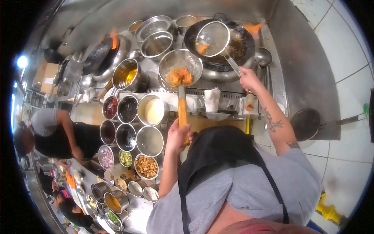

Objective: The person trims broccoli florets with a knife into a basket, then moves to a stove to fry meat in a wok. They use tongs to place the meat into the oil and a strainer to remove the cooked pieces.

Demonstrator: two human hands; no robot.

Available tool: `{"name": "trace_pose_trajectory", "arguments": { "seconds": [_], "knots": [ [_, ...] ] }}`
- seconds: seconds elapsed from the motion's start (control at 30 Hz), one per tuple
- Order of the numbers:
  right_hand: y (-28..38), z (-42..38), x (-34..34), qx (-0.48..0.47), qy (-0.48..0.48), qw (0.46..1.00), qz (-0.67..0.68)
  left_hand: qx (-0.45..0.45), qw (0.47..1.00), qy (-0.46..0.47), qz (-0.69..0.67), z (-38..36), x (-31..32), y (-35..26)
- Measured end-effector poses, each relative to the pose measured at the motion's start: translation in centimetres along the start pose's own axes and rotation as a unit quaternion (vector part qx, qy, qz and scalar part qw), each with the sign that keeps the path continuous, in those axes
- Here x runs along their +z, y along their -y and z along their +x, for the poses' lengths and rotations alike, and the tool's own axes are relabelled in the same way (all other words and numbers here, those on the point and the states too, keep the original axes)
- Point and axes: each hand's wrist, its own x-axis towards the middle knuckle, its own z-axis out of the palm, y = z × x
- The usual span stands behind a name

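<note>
My left hand [179,135] is wrapped round the wooden handle of a wide metal strainer [182,53]. Several orange-brown fried chunks [180,76] lie in its bowl. In my right hand [249,79] is the metal handle of a round fine-mesh skimmer [212,36], which hangs over the black wok [246,60]. One fried chunk [202,48] shows at the skimmer's lower left edge. Bubbling oil [236,48] is visible in the wok, and flame [252,29] rises behind its right rim.
A pot of yellow oil [128,75] stands left of the strainer. Sauce pots [150,141] and a bowl of nuts [146,167] line the counter at left. A second wok [99,56] has flames beside it. A ladle [263,57] lies right. Another person [58,130] stands at left.
</note>
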Motion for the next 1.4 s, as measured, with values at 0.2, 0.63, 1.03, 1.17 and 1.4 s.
{"name": "trace_pose_trajectory", "arguments": {
  "seconds": [0.2, 0.63, 1.03, 1.17, 1.4],
  "knots": [
    [0.7, -5.7, -1.5, 0.001, 0.029, 1.0, 0.012, 0.006, 1.0, 0.01, -0.004, 0.1, -0.3, -0.2],
    [-1.1, -7.0, 1.7, -0.134, -0.017, 0.989, 0.063, 0.033, 0.998, 0.004, -0.044, -0.5, -1.4, -0.8],
    [-1.5, -3.2, -5.1, -0.07, -0.197, 0.977, 0.042, 0.092, 0.992, 0.011, -0.082, 1.0, -3.9, -5.5],
    [-5.7, 2.0, -8.4, -0.16, -0.321, 0.916, -0.181, 0.113, 0.99, 0.02, -0.081, 6.9, -7.5, -8.2],
    [-5.1, 6.9, -8.9, -0.079, -0.272, 0.917, -0.28, 0.09, 0.99, 0.058, -0.096, 16.9, -10.5, -12.7]
  ]
}}
